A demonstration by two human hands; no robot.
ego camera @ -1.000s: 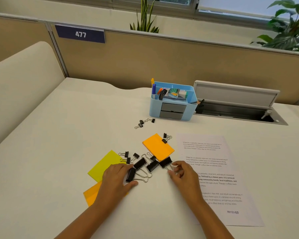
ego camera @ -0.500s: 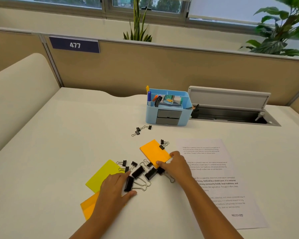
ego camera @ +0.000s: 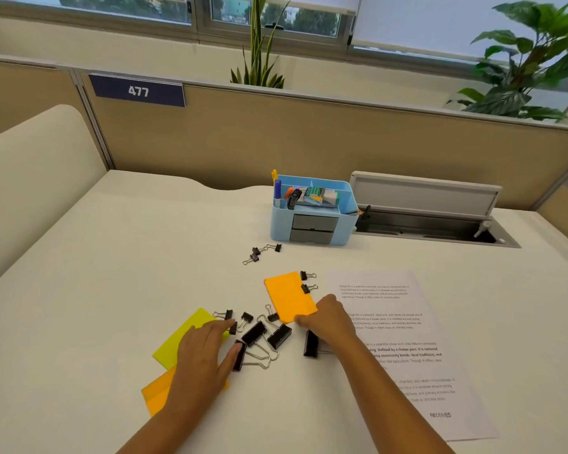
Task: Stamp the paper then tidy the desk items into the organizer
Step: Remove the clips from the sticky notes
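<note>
The right hand (ego camera: 330, 321) lies knuckles-up with its fingers curled down onto the near corner of the orange pad (ego camera: 289, 296); the fingertips are hidden under the hand, so whether they pinch the pad or only press on it cannot be told. Just below the hand, touching it, a large clip (ego camera: 310, 344) lies on the desk (ego camera: 112, 257), its wire handles covered by the wrist. The left hand (ego camera: 207, 347) lies flat with relaxed, nearly straight fingers, grasping nothing: the forefinger reaches toward a small clip (ego camera: 233, 328), and the thumb touches another large clip (ego camera: 240, 355). This hand covers part of the yellow pad (ego camera: 181, 339) and part of a second orange pad (ego camera: 156, 394) nearer the body.

Between the hands lie two more large clips (ego camera: 254, 333) and several small ones. Two small clips (ego camera: 304, 275) sit at the far right edge of the orange pad; three more (ego camera: 255, 252) lie in front of the organizer (ego camera: 312, 224). The paper (ego camera: 407, 322) lies to the right, partly under the right forearm, with "RECEIVED" (ego camera: 440, 415) printed near its bottom; the body text is too small to read. The blue organizer stands at the back, holding pens and small boxes that are hard to make out. Beside it is an open cable hatch (ego camera: 423, 204).
</note>
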